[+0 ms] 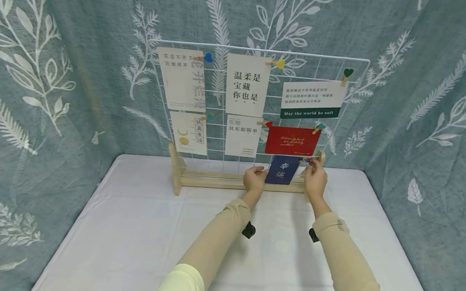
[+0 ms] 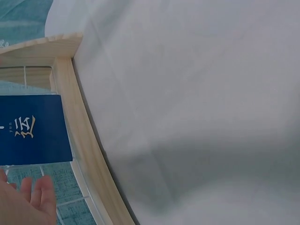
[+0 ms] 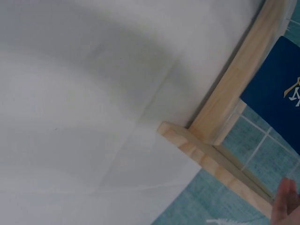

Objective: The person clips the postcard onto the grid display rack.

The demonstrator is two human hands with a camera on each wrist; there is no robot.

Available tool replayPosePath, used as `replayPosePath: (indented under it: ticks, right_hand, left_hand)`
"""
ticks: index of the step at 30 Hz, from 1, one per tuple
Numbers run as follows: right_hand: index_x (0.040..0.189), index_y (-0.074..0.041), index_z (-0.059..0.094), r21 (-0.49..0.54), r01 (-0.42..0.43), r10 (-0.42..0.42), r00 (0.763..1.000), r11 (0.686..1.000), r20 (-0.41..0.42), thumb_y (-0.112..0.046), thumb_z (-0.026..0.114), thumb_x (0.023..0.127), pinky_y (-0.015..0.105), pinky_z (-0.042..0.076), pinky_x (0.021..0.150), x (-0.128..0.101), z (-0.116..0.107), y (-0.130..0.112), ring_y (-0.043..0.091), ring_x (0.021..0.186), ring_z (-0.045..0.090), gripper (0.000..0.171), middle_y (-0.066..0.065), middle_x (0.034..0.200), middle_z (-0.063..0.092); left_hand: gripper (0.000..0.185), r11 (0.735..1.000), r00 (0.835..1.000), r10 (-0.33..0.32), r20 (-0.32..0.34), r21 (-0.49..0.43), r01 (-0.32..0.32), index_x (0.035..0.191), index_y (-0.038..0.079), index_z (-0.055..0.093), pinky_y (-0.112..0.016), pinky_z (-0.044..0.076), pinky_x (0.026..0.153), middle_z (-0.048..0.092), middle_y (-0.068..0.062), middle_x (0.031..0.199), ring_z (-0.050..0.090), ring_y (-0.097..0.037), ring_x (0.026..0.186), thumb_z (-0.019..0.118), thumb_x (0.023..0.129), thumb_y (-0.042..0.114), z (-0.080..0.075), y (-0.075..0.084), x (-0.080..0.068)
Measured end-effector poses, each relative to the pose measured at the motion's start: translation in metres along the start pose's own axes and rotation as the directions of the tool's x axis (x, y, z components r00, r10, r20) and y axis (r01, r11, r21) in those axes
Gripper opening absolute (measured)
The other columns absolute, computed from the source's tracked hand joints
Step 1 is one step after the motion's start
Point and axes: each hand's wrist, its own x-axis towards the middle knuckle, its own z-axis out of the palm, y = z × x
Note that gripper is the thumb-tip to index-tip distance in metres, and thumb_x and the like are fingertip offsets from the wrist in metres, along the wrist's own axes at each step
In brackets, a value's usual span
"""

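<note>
A dark blue card with white and gold characters hangs at the lower right of a white wire grid. At its top right corner my right hand pinches a small wooden clip with a purple end. My left hand is beside the card's left edge; in the left wrist view its visible fingers are loosely extended, just apart from the card. Only the fingertips of my right hand enter the right wrist view, and the clip is out of sight there.
A wooden stand holds the grid upright on a white-covered table. Above the blue card is a red card. Several pale cards are clipped on with heart-ended pegs. Leaf-patterned green fabric surrounds the table's back and sides.
</note>
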Motion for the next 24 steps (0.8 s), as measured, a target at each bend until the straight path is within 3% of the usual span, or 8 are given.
replayPosePath:
  ticks: [4, 6, 9, 11, 14, 17, 21, 24]
  right_hand:
    - [0.121, 0.012, 0.054, 0.006, 0.000, 0.000, 1.000, 1.000, 0.003, 0.003, 0.044, 0.090, 0.049, 0.049, 0.093, 0.005, 0.000, 0.000, 0.042, 0.107, 0.061, 0.034, 0.030, 0.118, 0.060]
    - [0.121, 0.011, 0.054, -0.003, -0.007, 0.007, 1.000, 1.000, 0.007, 0.002, 0.044, 0.090, 0.049, 0.048, 0.094, 0.007, 0.000, 0.001, 0.042, 0.108, 0.060, 0.035, 0.030, 0.118, 0.060]
    - [0.121, 0.011, 0.055, -0.025, -0.025, 0.025, 1.000, 0.999, 0.009, 0.001, 0.044, 0.089, 0.049, 0.048, 0.095, 0.008, -0.001, 0.001, 0.042, 0.107, 0.061, 0.035, 0.030, 0.117, 0.061]
    - [0.120, 0.010, 0.056, -0.039, -0.037, 0.037, 0.999, 0.999, 0.006, 0.001, 0.045, 0.089, 0.049, 0.048, 0.094, 0.009, -0.002, 0.002, 0.041, 0.106, 0.061, 0.034, 0.029, 0.115, 0.062]
    - [0.118, 0.010, 0.058, -0.057, -0.045, 0.046, 0.999, 0.997, 0.001, 0.000, 0.045, 0.090, 0.048, 0.049, 0.092, 0.009, -0.004, 0.002, 0.041, 0.103, 0.063, 0.033, 0.029, 0.112, 0.063]
    - [0.117, 0.009, 0.060, -0.070, -0.045, 0.046, 0.999, 0.997, 0.008, -0.002, 0.046, 0.090, 0.048, 0.050, 0.092, 0.010, -0.004, 0.003, 0.041, 0.102, 0.063, 0.032, 0.028, 0.111, 0.064]
    - [0.114, 0.008, 0.061, -0.088, -0.036, 0.039, 0.999, 0.995, 0.028, -0.004, 0.046, 0.091, 0.048, 0.050, 0.091, 0.012, -0.006, 0.005, 0.041, 0.101, 0.063, 0.030, 0.028, 0.111, 0.064]
    - [0.112, 0.008, 0.062, -0.091, -0.020, 0.024, 0.999, 0.996, 0.048, -0.006, 0.046, 0.091, 0.048, 0.050, 0.089, 0.009, -0.007, 0.009, 0.041, 0.098, 0.064, 0.029, 0.028, 0.108, 0.065]
  left_hand:
    - [0.020, 0.996, 0.998, -0.063, 0.030, 0.067, 0.061, 0.081, 0.025, 0.076, -0.028, 0.049, 0.058, 0.072, 0.006, 0.069, 0.065, -0.009, 0.059, 0.080, 0.071, 0.041, 0.022, -0.030, 0.019]
    - [0.020, 0.996, 0.998, -0.062, 0.007, 0.070, 0.061, 0.076, 0.029, 0.075, -0.026, 0.046, 0.055, 0.069, 0.010, 0.065, 0.061, -0.005, 0.055, 0.082, 0.067, 0.045, 0.031, -0.042, 0.026]
    - [0.021, 0.995, 0.998, -0.066, 0.000, 0.074, 0.066, 0.076, 0.028, 0.075, -0.026, 0.046, 0.054, 0.069, 0.009, 0.064, 0.061, -0.006, 0.054, 0.082, 0.067, 0.046, 0.034, -0.044, 0.030]
    - [0.020, 0.991, 0.995, -0.099, 0.026, 0.096, 0.096, 0.082, 0.024, 0.076, -0.028, 0.049, 0.058, 0.072, 0.005, 0.070, 0.065, -0.010, 0.060, 0.081, 0.071, 0.039, 0.025, -0.027, 0.026]
    - [0.018, 0.996, 0.998, -0.053, 0.016, 0.072, 0.052, 0.080, 0.022, 0.076, -0.024, 0.047, 0.055, 0.071, 0.006, 0.069, 0.064, -0.008, 0.057, 0.082, 0.070, 0.037, 0.001, 0.004, 0.014]
    - [0.021, 0.999, 0.997, -0.038, 0.070, 0.033, 0.036, 0.078, 0.020, 0.075, -0.024, 0.047, 0.056, 0.071, 0.005, 0.068, 0.064, -0.009, 0.058, 0.082, 0.070, 0.038, -0.041, 0.051, -0.003]
    - [0.022, 0.993, 0.980, -0.115, 0.160, 0.056, 0.107, 0.087, 0.006, 0.074, -0.035, 0.053, 0.069, 0.073, -0.011, 0.082, 0.069, -0.024, 0.074, 0.079, 0.076, 0.024, -0.089, 0.111, -0.021]
    - [0.020, 0.991, 0.983, -0.093, 0.156, 0.105, 0.077, 0.090, 0.000, 0.072, -0.032, 0.053, 0.068, 0.072, -0.015, 0.085, 0.068, -0.027, 0.077, 0.075, 0.080, 0.017, -0.102, 0.122, -0.028]
